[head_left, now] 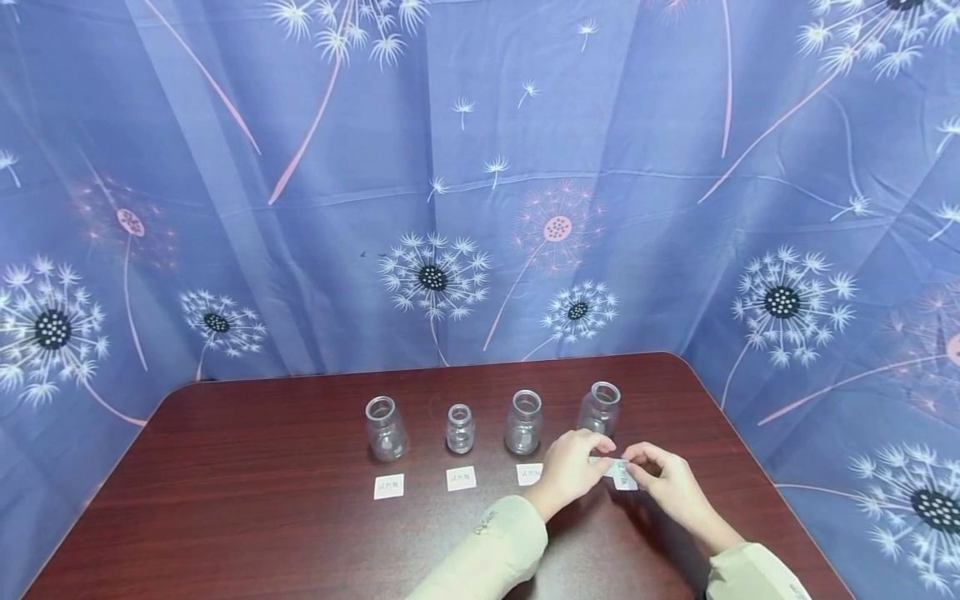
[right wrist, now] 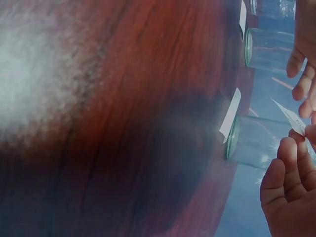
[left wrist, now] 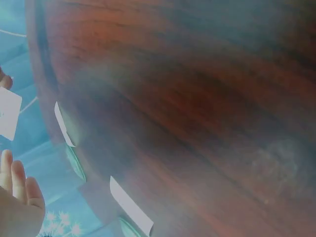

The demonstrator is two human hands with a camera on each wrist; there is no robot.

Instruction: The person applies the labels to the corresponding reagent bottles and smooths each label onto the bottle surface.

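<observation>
A small white paper label [head_left: 625, 477] with handwriting is between my two hands, in front of the rightmost glass jar [head_left: 602, 403]. My right hand [head_left: 670, 486] pinches its upper edge between thumb and fingertips. My left hand [head_left: 572, 468] comes in from the other side, thumb and forefinger around a pale strip [head_left: 600, 463] that overlaps the label in the head view. In the right wrist view the held label [right wrist: 295, 121] tilts up from the fingers of the right hand [right wrist: 291, 192]. The left wrist view shows the label [left wrist: 9, 113] at its left edge.
Further left on the dark red table [head_left: 262, 483] stand a glass jar [head_left: 523, 423], a smaller jar [head_left: 460, 429] and another jar [head_left: 387, 429]. Paper labels [head_left: 461, 478] lie in front of these jars. A blue dandelion-print curtain [head_left: 480, 167] hangs behind the table.
</observation>
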